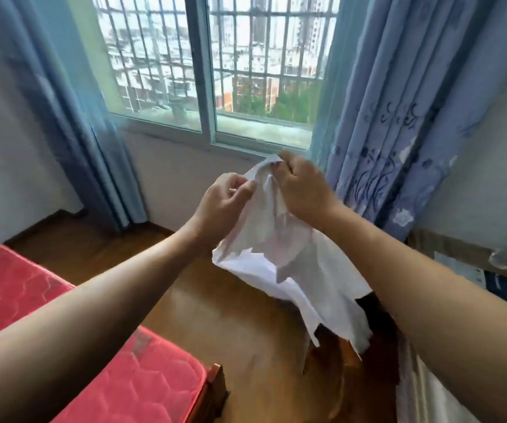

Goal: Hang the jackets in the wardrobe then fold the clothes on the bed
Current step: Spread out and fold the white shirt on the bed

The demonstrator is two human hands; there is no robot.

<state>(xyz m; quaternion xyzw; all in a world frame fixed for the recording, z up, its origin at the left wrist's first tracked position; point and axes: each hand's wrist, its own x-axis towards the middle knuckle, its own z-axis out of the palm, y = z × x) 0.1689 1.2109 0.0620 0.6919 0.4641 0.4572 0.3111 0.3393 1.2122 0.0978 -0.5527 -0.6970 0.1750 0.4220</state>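
White garment (pixel 276 248), head view: held in the air at centre, hanging toward 5 o'clock, clear of the bed (pixel 17 285) at 8 o'clock. Left hand (pixel 221 203) and right hand (pixel 301 190) both pinched its top edge. Step judged: folding. Next move calls for spreading it flat.

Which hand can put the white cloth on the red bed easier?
Probably left: the left hand pinches the white cloth nearer the red bed; the right hand grips it by the curtain.

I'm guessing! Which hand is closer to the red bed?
Left. The left hand holds the white cloth nearer the bed; the right hand grips it farther away, toward the curtain.
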